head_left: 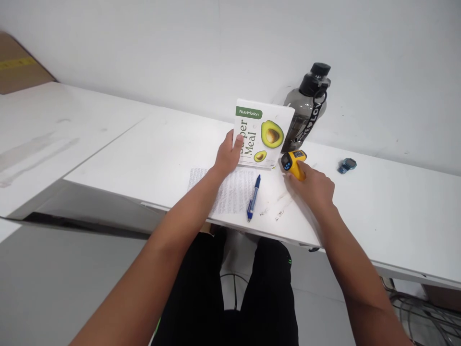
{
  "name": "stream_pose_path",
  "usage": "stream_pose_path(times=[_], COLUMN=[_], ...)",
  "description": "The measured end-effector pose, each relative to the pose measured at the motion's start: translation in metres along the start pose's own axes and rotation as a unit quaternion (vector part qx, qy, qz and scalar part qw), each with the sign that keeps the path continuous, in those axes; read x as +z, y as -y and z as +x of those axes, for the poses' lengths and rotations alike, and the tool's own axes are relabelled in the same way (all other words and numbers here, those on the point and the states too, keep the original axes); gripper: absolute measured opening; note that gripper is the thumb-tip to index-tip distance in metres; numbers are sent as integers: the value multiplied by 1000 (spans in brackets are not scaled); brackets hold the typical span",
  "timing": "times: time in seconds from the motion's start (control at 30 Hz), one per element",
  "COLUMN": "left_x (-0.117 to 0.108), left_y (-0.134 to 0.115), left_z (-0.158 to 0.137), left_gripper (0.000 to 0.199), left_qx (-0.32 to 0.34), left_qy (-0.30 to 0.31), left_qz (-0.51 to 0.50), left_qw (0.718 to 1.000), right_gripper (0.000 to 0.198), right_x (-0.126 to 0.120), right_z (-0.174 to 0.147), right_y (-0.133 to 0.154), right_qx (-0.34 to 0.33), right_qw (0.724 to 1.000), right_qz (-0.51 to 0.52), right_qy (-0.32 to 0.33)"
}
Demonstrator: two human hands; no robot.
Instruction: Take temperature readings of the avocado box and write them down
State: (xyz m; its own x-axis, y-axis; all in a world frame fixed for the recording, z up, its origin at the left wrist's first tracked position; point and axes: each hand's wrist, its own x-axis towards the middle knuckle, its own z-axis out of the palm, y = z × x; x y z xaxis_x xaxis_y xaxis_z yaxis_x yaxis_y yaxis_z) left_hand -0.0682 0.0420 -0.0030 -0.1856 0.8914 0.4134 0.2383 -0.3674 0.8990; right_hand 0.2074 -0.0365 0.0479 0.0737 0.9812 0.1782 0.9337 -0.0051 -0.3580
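Note:
My left hand is closed on the left edge of a white box printed with avocados and the words "Super Meal", held up above the table. In my right hand is a yellow and black infrared thermometer, its small display and blue buttons facing me. The fingers wrap round its handle. Just below the box lies a sheet of paper covered in dense writing. A blue pen rests at the paper's right edge. Part of the sheet is hidden by my left arm.
Behind the box, a dark translucent water bottle with a black lid and strap stands near the wall. A small blue device lies to the right on the white table. A cardboard box is at the far left. Cables hang below right.

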Motion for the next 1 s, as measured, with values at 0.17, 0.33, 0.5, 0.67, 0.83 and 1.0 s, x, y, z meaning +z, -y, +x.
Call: stream_pose_path(times=[0.17, 0.33, 0.5, 0.67, 0.83, 1.0], left_x=[0, -1, -1, -1, -1, 0], left_y=[-3, -5, -9, -10, -6, 5], left_z=[-1, -2, -3, -3, -1, 2], left_gripper=[78, 75, 82, 89, 89, 84], left_qx=[-7, -4, -9, -12, -6, 11], left_qy=[4, 5, 9, 7, 0, -2], left_qz=[13, 23, 54, 60, 60, 54], left_qw=[1000, 1000, 998, 998, 998, 998], right_gripper=[60, 59, 57, 45, 42, 44], right_x=[-4, -7, -6, 9, 6, -55], right_z=[-1, -3, -5, -5, -9, -78], right_y=[7, 15, 14, 5, 11, 36], right_qx=[14, 6, -12, -94, -256, -429], right_qw=[997, 990, 987, 988, 959, 825], right_qz=[-56, -115, -144, -109, 113, 251], right_qy=[56, 76, 72, -61, -54, 270])
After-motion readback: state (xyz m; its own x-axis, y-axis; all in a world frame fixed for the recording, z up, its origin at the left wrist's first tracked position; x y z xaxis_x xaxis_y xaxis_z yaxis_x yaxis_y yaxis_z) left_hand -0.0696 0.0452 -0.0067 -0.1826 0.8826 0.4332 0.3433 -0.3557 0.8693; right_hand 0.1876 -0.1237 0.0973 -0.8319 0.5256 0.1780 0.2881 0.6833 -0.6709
